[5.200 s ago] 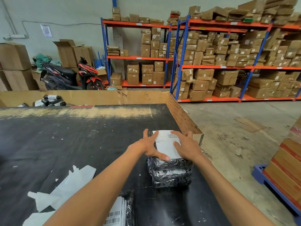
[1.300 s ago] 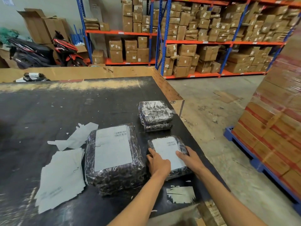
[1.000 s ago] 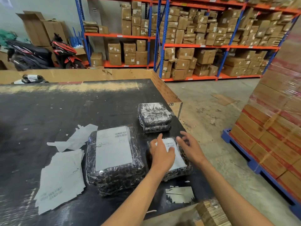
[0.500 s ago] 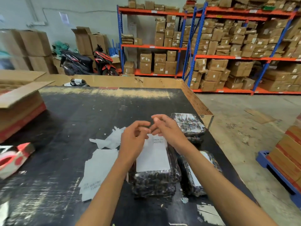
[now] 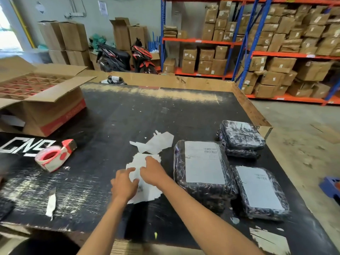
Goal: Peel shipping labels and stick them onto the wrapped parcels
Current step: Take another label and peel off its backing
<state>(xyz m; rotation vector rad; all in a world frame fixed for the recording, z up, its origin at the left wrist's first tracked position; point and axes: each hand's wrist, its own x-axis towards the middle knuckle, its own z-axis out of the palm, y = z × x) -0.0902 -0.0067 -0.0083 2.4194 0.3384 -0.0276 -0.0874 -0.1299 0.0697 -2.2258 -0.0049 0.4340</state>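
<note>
- On the tabletop [image 5: 114, 115], both hands have left the big parcel [image 5: 203, 172] from half a second back; they're now on the label stack [image 5: 145, 181] just left of it.
- Left hand [image 5: 123, 184] and right hand [image 5: 153, 172] lie flattish on the sheets; can't tell if they're pinching one.

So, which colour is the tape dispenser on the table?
Red and white tape dispenser, seen in the head view.

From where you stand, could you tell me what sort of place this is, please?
Most likely a warehouse packing station: blue-and-orange steel racks stacked with brown cardboard cartons, black film-wrapped parcels with white labels on a black worktable, and a red tape dispenser.
</note>
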